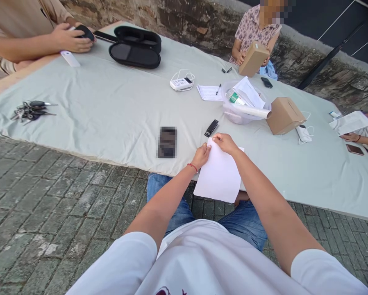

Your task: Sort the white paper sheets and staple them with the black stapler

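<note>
White paper hangs partly over the table's near edge, above my lap; whether it is one sheet or a few I cannot tell. My left hand pinches its upper left corner, a red band around the wrist. Close beside it, my right hand grips the top edge with thumb and fingers. Just beyond my hands a black stapler lies on the cloth, apart from both. To the left of my left hand lies a dark, pixelated flat object.
A plastic basin holds papers and a bottle, beside a cardboard box. Keys lie far left; an open black case sits at the back. Other people handle things around the cloth-covered table.
</note>
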Tool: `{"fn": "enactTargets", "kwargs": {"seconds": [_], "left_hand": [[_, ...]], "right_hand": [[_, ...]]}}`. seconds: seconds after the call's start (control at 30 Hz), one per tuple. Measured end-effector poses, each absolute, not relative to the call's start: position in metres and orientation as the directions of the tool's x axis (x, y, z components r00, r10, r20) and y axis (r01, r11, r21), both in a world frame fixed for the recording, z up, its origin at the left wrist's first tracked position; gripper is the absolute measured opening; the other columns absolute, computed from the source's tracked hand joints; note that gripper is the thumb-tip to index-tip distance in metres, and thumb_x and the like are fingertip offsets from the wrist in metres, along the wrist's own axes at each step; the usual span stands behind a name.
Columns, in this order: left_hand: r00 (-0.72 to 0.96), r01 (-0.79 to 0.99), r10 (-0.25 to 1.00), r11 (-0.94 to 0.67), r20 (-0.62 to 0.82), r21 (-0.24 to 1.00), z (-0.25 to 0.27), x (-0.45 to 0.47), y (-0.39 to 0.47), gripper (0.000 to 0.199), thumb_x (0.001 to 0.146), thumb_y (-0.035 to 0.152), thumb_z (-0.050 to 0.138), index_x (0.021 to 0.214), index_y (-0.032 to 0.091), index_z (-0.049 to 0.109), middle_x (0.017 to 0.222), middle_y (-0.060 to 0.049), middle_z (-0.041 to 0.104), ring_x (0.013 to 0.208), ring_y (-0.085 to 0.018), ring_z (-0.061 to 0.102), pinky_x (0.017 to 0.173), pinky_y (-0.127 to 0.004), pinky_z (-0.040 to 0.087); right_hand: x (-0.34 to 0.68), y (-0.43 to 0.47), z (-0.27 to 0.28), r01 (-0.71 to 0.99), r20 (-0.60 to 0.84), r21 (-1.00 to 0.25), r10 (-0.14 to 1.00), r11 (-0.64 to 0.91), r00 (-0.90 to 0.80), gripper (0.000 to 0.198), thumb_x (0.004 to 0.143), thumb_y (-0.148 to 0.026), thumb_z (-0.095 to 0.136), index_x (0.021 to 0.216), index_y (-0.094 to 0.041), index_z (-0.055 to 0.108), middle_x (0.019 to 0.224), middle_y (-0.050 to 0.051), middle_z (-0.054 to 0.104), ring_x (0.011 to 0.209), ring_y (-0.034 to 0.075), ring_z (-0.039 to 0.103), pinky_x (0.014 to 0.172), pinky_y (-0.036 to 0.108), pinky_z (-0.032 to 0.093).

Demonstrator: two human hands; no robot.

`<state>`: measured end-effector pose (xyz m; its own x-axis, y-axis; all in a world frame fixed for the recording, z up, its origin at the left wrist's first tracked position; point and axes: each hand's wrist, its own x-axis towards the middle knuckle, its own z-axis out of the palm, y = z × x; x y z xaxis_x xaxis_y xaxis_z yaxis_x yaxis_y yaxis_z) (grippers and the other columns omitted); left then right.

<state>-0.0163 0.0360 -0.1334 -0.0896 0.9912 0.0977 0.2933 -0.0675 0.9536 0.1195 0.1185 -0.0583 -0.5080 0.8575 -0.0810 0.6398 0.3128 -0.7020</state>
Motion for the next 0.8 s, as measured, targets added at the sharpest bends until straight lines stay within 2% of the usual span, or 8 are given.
{"fn": "enactTargets", "kwargs": {"seconds": [0.17, 0.33, 0.43, 0.53, 0.63, 0.73, 0.8], "left_hand": [[-0.108, 0.278, 0.988, -0.075, 0.109, 0.958, -0.133, -0.017, 0.035, 0.038, 0.097, 0.054, 0.033, 0.077, 0.022, 0.039, 0.065, -0.001, 0.049, 0.062, -0.016, 0.05, 0.063, -0.031, 0.038], [-0.173, 0.278, 0.979, -0.054, 0.105, 0.959, -0.132, -0.016, 0.034, 0.038, 0.098, 0.053, 0.032, 0.078, 0.022, 0.041, 0.065, -0.001, 0.048, 0.061, -0.016, 0.049, 0.062, -0.032, 0.038], [-0.165, 0.27, 0.982, -0.048, 0.095, 0.962, -0.129, -0.016, 0.033, 0.036, 0.098, 0.05, 0.032, 0.075, 0.023, 0.038, 0.062, 0.001, 0.044, 0.058, -0.015, 0.045, 0.061, -0.031, 0.036], [-0.148, 0.278, 0.984, -0.051, 0.095, 0.959, -0.127, -0.016, 0.033, 0.035, 0.099, 0.048, 0.033, 0.074, 0.023, 0.035, 0.061, 0.001, 0.042, 0.058, -0.015, 0.044, 0.061, -0.031, 0.036], [-0.147, 0.275, 0.985, -0.048, 0.091, 0.96, -0.127, -0.016, 0.033, 0.036, 0.099, 0.048, 0.032, 0.073, 0.023, 0.034, 0.061, 0.001, 0.042, 0.058, -0.015, 0.044, 0.061, -0.031, 0.035], [-0.169, 0.272, 0.981, -0.045, 0.094, 0.961, -0.127, -0.016, 0.034, 0.037, 0.098, 0.05, 0.033, 0.073, 0.023, 0.035, 0.063, 0.001, 0.044, 0.059, -0.015, 0.045, 0.061, -0.031, 0.036], [-0.181, 0.278, 0.979, -0.041, 0.094, 0.96, -0.127, -0.016, 0.033, 0.037, 0.098, 0.05, 0.032, 0.073, 0.023, 0.034, 0.063, 0.001, 0.045, 0.059, -0.015, 0.044, 0.062, -0.032, 0.036]], "right_hand": [[0.114, 0.119, -0.055, 0.642, -0.072, -0.681, 0.841, 0.351, -0.536, 0.023, 0.085, -0.038, 0.049, 0.076, -0.02, 0.06, 0.075, 0.0, 0.063, 0.072, 0.016, 0.052, 0.069, 0.028, 0.039], [0.134, 0.126, -0.051, 0.735, -0.139, -0.551, 0.825, 0.395, -0.548, 0.031, 0.087, -0.042, 0.046, 0.073, -0.02, 0.061, 0.067, 0.0, 0.058, 0.065, 0.016, 0.049, 0.063, 0.029, 0.035], [0.172, 0.132, -0.049, 0.777, -0.215, -0.539, 0.839, 0.326, -0.501, 0.03, 0.085, -0.044, 0.049, 0.074, -0.02, 0.064, 0.07, 0.0, 0.06, 0.067, 0.016, 0.05, 0.062, 0.029, 0.035], [0.216, 0.134, -0.047, 0.764, -0.281, -0.622, 0.862, 0.171, -0.422, 0.03, 0.082, -0.048, 0.055, 0.079, -0.021, 0.067, 0.074, -0.001, 0.063, 0.068, 0.016, 0.052, 0.062, 0.029, 0.039], [0.248, 0.129, -0.05, 0.644, -0.294, -0.765, 0.884, 0.011, -0.364, 0.03, 0.079, -0.05, 0.061, 0.086, -0.021, 0.071, 0.083, 0.001, 0.066, 0.076, 0.016, 0.057, 0.07, 0.03, 0.046], [0.26, 0.119, -0.059, 0.495, -0.296, -0.862, 0.902, -0.11, -0.314, 0.038, 0.077, -0.051, 0.064, 0.103, -0.024, 0.071, 0.1, 0.004, 0.068, 0.088, 0.019, 0.061, 0.076, 0.034, 0.052], [0.26, 0.113, -0.066, 0.456, -0.284, -0.881, 0.911, -0.125, -0.299, 0.045, 0.078, -0.051, 0.063, 0.116, -0.028, 0.067, 0.108, 0.005, 0.067, 0.092, 0.019, 0.062, 0.076, 0.035, 0.054]]}}
